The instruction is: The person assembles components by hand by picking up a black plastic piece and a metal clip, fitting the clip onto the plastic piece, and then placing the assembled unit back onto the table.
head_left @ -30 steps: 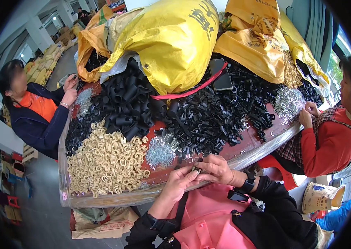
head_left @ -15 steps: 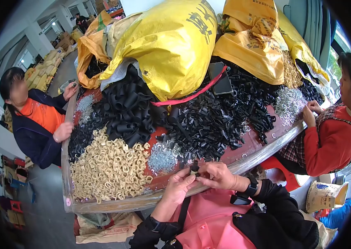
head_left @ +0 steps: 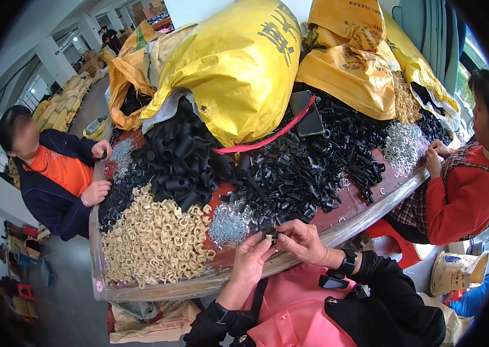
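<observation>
Over the table's near edge, my left hand (head_left: 250, 255) pinches a small black part with a beige piece (head_left: 270, 236) in it. The fingertips of my right hand (head_left: 302, 242) close on the part's right side. Its exact kind is too small to tell. Left of my hands lies a heap of beige plastic clips (head_left: 155, 240). Closer to my fingers is a pile of small silvery metal pieces (head_left: 228, 224). Just beyond my hands spreads a large heap of small black plastic parts (head_left: 285, 173).
Curved black plastic pieces (head_left: 178, 156) lie behind the beige heap. Yellow sacks (head_left: 239, 63) stand along the back, near a dark phone-like slab (head_left: 307, 114) and a red strap (head_left: 273, 139). Co-workers sit left (head_left: 54, 168) and right (head_left: 470, 185), handling small parts. The table has a wrapped rim (head_left: 198, 286).
My hands have shifted slightly upward, and the part has turned a little between my fingers. The left co-worker's raised hand has come down toward the table edge.
</observation>
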Available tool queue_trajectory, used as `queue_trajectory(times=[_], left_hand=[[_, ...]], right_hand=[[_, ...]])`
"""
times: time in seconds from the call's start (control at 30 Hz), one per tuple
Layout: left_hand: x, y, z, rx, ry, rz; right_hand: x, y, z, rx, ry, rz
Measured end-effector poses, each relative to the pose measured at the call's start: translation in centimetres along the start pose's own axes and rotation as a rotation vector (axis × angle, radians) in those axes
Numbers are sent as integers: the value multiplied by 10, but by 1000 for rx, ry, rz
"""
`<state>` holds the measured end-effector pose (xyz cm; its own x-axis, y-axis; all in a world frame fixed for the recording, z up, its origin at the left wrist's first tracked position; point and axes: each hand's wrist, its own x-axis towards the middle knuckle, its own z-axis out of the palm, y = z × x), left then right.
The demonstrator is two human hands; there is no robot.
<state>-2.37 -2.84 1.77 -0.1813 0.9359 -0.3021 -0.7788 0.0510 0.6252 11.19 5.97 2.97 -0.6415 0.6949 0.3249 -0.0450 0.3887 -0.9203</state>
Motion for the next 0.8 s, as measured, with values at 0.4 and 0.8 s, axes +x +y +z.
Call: queue_trajectory(times=[0.4, 0.8], left_hand=[[-1, -1, 2, 91, -53, -17], [-8, 9, -2, 196, -121, -184]], right_hand=[[3, -5, 4, -51, -25, -164], [7, 1, -4, -297, -135, -409]])
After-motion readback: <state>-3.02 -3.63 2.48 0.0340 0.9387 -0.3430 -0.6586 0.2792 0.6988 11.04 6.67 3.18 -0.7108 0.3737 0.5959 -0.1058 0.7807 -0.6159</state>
